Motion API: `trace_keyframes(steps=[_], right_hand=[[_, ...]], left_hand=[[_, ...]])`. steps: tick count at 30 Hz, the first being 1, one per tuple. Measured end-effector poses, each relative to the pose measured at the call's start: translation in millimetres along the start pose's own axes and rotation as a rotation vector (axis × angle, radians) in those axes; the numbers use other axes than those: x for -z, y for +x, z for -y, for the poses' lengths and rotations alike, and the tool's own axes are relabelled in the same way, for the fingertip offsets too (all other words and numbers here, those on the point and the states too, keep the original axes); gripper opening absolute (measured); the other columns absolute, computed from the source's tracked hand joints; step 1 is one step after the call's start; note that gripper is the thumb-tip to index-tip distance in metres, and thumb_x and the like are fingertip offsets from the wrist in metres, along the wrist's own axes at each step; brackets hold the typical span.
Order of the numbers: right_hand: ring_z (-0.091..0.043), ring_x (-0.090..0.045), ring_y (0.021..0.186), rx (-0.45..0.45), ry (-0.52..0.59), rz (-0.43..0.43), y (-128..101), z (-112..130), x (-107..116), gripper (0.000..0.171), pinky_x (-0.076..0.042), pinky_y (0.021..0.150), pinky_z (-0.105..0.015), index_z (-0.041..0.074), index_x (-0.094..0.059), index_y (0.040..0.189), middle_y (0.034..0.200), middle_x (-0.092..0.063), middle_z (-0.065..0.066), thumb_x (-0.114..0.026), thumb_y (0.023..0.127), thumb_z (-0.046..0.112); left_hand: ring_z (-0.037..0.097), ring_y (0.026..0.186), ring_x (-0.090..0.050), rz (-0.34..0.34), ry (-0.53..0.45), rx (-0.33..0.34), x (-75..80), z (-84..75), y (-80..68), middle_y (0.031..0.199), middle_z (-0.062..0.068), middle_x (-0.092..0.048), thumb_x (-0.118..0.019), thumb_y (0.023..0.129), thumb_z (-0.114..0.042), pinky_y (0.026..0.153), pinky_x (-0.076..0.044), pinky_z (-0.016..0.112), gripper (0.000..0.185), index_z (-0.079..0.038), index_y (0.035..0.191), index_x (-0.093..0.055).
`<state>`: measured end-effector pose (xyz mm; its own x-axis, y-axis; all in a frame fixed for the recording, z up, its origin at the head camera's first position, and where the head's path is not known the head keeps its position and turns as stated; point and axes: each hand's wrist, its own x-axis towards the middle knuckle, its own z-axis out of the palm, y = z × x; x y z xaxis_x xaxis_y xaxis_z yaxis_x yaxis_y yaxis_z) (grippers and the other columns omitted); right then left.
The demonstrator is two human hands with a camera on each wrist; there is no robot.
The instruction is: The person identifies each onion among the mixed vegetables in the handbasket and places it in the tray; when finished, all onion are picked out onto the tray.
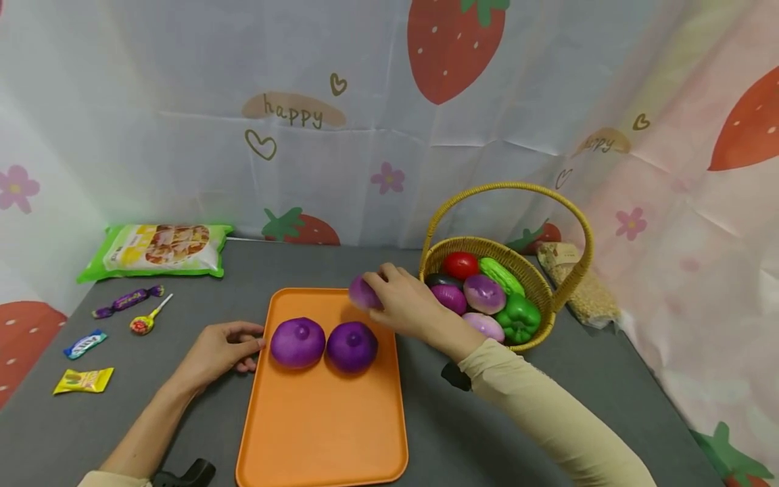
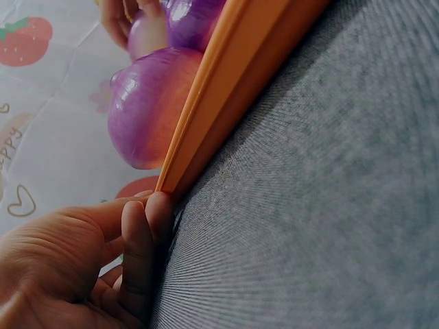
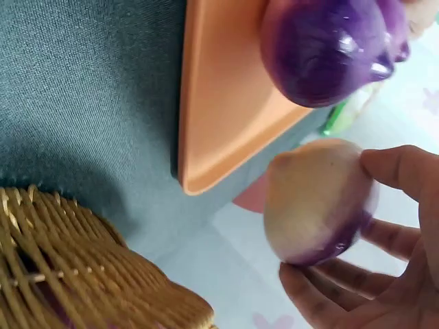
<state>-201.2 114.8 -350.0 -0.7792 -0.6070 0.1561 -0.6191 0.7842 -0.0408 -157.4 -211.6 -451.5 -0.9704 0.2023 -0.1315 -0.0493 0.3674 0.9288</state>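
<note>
Orange tray (image 1: 322,419) already carries two purple onions (image 1: 297,342), just right of the left hand (image 1: 216,352), whose fingers press loosely against its rim. A third onion (image 1: 363,293), pinched in the right hand's (image 1: 408,304) curled fingers, hovers over the tray's far corner; more remain in the basket (image 1: 535,284) beyond.

Fingertips (image 2: 159,209) touch orange tray (image 2: 226,89) edge — purple onion (image 2: 147,106) behind.
</note>
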Motion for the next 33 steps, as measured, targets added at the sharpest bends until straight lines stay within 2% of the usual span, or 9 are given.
trace_keyframes(steps=[6,10,15,18,27,33], right_hand=[[-0.03,-0.063,0.091,0.001,-0.021,0.005,1,2,-12,0.044,-0.058,0.082,-0.042,0.009,-0.061,0.127,0.109,-0.059,-0.016,-0.068,0.091,0.033],[-0.032,-0.063,0.092,0.047,-0.064,-0.012,2,2,-19,0.042,-0.057,0.084,-0.042,0.009,-0.063,0.125,0.107,-0.064,-0.015,-0.067,0.092,0.035],[-0.032,-0.063,0.1,0.094,-0.12,0.037,2,3,-26,0.037,-0.056,0.089,-0.041,0.012,-0.061,0.129,0.113,-0.066,-0.015,-0.061,0.096,0.029],[-0.032,-0.064,0.099,0.096,-0.118,0.057,0,4,-26,0.037,-0.057,0.087,-0.041,0.012,-0.059,0.131,0.115,-0.065,-0.016,-0.059,0.097,0.027],[-0.032,-0.066,0.1,0.117,-0.15,0.019,-1,3,-26,0.037,-0.058,0.089,-0.04,0.012,-0.061,0.13,0.117,-0.065,-0.016,-0.06,0.096,0.024],[-0.031,-0.065,0.098,0.091,-0.117,0.012,-4,-1,-22,0.038,-0.058,0.086,-0.041,0.013,-0.061,0.13,0.116,-0.065,-0.015,-0.063,0.094,0.025]], left_hand=[[0.011,0.061,-0.066,0.001,-0.001,0.003,0.2,-0.7,-0.3,0.086,0.009,-0.068,-0.066,0.094,-0.021,0.058,-0.058,0.026,0.046,0.008,0.129,-0.056],[0.011,0.061,-0.066,-0.005,0.006,0.003,-0.2,-0.8,-0.1,0.085,0.009,-0.068,-0.066,0.094,-0.021,0.057,-0.058,0.026,0.046,0.008,0.128,-0.056],[0.011,0.061,-0.066,-0.003,0.01,0.001,0.0,0.1,0.0,0.085,0.009,-0.068,-0.066,0.094,-0.021,0.057,-0.058,0.026,0.047,0.008,0.129,-0.056],[0.011,0.061,-0.066,-0.004,0.004,-0.002,0.6,0.7,0.1,0.085,0.01,-0.068,-0.066,0.094,-0.022,0.058,-0.058,0.026,0.047,0.008,0.129,-0.056],[0.01,0.061,-0.066,-0.005,0.004,0.001,0.8,1.7,-0.2,0.081,0.009,-0.068,-0.066,0.094,-0.022,0.057,-0.058,0.026,0.047,0.008,0.129,-0.056],[0.01,0.06,-0.066,-0.006,0.004,0.001,0.2,2.1,0.5,0.081,0.009,-0.068,-0.066,0.094,-0.022,0.057,-0.058,0.026,0.047,0.008,0.129,-0.056]])
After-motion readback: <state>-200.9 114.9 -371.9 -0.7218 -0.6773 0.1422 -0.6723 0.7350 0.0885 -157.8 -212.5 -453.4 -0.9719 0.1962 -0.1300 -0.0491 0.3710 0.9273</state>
